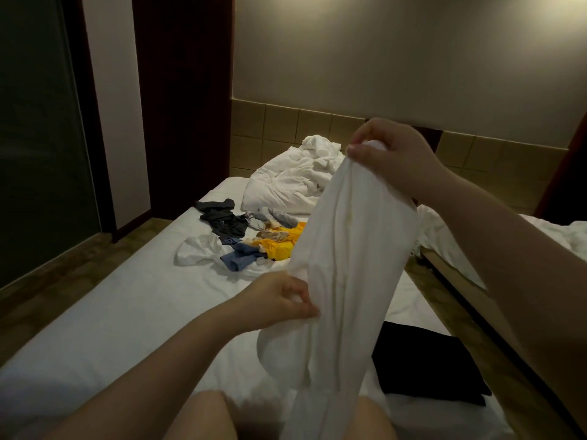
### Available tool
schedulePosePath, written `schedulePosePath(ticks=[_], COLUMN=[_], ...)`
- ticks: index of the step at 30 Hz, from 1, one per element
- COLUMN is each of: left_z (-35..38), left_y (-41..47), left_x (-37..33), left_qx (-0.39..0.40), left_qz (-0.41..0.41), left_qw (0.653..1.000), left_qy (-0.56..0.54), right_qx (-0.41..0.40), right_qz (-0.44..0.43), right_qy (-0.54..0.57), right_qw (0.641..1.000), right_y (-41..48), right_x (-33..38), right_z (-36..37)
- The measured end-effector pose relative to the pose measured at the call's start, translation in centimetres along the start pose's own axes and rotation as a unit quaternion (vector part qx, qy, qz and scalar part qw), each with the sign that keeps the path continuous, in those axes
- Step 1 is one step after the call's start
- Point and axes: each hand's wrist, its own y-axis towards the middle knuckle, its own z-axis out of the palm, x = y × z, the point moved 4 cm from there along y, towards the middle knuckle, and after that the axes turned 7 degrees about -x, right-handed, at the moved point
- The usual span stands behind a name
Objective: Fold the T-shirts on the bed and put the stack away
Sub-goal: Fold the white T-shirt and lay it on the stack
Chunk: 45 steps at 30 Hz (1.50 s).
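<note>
Early: one black folded garment (425, 363) sits lower right on the bed (111, 312). White T-shirt (349, 265) hangs mid-frame, unfolded; right hand (394, 157) pinches its top, left hand (276, 300) pinches its left edge. Clothes pile (251, 242) at centre left to fold, stack not put away

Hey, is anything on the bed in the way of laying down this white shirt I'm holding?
Partly. A folded black garment lies on the bed just right of the hanging white shirt, and the unfolded pile sits farther up. The bed left of the shirt shows nothing in the way.
</note>
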Motion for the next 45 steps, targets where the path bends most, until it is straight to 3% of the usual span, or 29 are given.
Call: schedulePosePath(ticks=[3, 6, 15, 19, 25, 27, 30, 31, 34, 40, 45], left_z=[0.3, 0.6, -0.9, -0.6, 2.9, 2.8, 1.2, 0.6, 0.4, 1.1, 4.8], left_y=[0.4, 0.6, 0.7, 0.2, 0.4, 0.1, 0.2, 0.4, 0.5, 0.8, 1.2], left_x=[0.1, -0.2, 2.6, 2.8, 2.7, 3.4, 4.7, 5.1, 6.1, 7.0, 7.8], left_qx=[-0.061, -0.067, 0.012, 0.105, 0.113, 0.128, 0.101, 0.082, 0.045, 0.003, 0.018], left_qz=[0.016, 0.035, 0.002, -0.022, -0.054, -0.069, -0.11, -0.116, -0.122, -0.111, -0.11], left_qw=[0.992, 0.985, 0.96, 0.975, 0.98, 0.962, 0.888, 0.889, 0.95, 0.971, 0.985], left_qy=[-0.108, -0.155, -0.278, -0.194, -0.156, -0.231, -0.435, -0.436, -0.283, -0.213, -0.132], right_qx=[0.007, 0.019, 0.037, 0.032, 0.049, 0.037, 0.01, 0.006, 0.015, 0.011, 0.01], right_qz=[0.005, 0.007, 0.024, 0.036, 0.011, 0.019, 0.043, 0.049, 0.06, 0.063, 0.057], right_qy=[0.005, 0.004, -0.031, -0.018, -0.017, -0.032, -0.025, -0.021, -0.021, -0.019, -0.016], right_qw=[1.0, 1.0, 0.999, 0.999, 0.999, 0.999, 0.999, 0.999, 0.998, 0.998, 0.998], right_y=[-0.2, -0.4, -1.0, -1.4, -1.6, -1.8, -2.1, -2.3, -2.7, -3.0, -2.8], right_x=[-0.4, -0.8, -3.1, -3.5, -2.5, -3.2, -4.5, -4.8, -5.2, -5.4, -5.6], right_z=[0.0, 0.4, 0.9, 1.5, 2.4, 2.0, 1.0, 0.9, 1.3, 2.6, 3.0])
